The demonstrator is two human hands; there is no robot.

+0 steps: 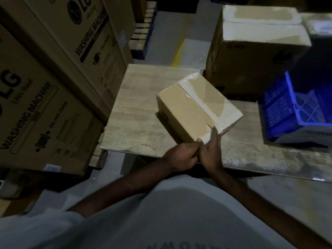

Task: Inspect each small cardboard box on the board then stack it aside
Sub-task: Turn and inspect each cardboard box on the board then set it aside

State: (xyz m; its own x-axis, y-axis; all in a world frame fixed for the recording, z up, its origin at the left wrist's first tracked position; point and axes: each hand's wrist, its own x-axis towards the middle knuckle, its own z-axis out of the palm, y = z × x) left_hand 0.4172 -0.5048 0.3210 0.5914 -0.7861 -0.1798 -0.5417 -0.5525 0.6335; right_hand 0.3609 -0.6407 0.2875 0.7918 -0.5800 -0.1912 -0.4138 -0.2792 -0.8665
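Washing-machine cartons flank the wooden board, where the small cardboard box sits askew. Inspection looks to be the step in hand: the right hand lays straight fingers on the box's taped near corner, and the left hand curls beside it, grip unclear. Stacking it aside next calls for a two-sided hold.

Small tan cardboard box, closed and taped with clear tape along its top seam, lying skewed, corner toward the viewer, on the pale wooden board.
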